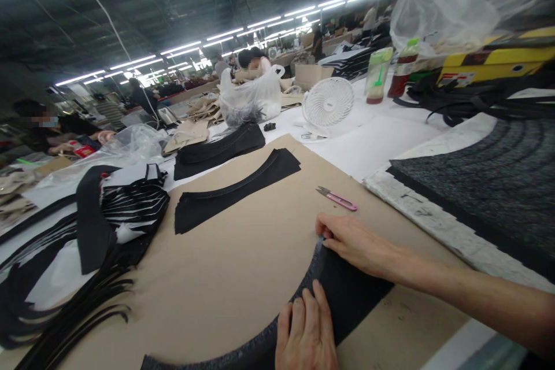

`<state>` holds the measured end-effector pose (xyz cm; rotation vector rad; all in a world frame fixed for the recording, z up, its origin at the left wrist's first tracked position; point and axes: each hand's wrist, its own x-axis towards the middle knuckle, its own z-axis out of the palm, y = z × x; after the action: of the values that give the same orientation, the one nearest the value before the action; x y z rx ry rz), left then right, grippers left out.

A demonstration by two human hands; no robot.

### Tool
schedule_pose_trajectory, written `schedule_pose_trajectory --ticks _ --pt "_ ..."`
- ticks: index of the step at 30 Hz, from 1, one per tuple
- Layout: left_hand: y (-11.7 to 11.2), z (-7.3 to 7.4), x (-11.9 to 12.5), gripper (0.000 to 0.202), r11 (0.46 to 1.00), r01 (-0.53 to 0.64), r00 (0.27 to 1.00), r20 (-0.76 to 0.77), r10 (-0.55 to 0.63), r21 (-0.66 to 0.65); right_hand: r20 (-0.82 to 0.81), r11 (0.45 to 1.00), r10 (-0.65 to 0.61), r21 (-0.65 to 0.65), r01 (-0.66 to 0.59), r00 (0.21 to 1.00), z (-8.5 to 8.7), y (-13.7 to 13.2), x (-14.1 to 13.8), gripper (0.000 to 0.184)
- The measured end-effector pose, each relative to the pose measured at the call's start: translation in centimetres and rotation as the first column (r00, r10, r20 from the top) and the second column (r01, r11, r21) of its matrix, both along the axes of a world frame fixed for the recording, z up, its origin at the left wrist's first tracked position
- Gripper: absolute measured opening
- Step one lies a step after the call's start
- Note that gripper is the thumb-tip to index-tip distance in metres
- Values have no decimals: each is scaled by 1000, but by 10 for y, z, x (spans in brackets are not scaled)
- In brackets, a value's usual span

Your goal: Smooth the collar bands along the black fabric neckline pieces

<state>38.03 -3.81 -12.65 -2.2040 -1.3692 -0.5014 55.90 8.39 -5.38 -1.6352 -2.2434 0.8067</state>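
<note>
A curved black fabric piece (347,295) lies on a brown cardboard sheet (234,266) in front of me. My left hand (306,332) rests flat on its lower part, fingers stretched out. My right hand (353,243) reaches in from the right and pinches the far end of the piece between thumb and fingers. Pink thread snips (337,199) lie on the cardboard just beyond my right hand. Another curved black piece (234,191) lies farther up the cardboard.
Black strips (65,300) and a striped bundle (130,208) lie at left. A small white fan (328,103), plastic bags (251,98), two bottles (379,75) and a grey textured mat (489,179) stand beyond and at right. Other people work at far tables.
</note>
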Motion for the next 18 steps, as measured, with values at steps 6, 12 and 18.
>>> schedule_pose_trajectory --ticks 6,12,18 --pt "1 -2 2 38 1000 -7 1000 -2 7 11 38 1000 -12 -3 12 999 0 0 -1 16" --pt "1 -2 2 36 1000 -14 1000 -9 14 25 38 998 14 60 -17 999 -8 -5 4 13" --pt "2 -4 4 37 999 -3 1000 15 3 33 42 985 42 165 -49 998 -21 -12 4 10"
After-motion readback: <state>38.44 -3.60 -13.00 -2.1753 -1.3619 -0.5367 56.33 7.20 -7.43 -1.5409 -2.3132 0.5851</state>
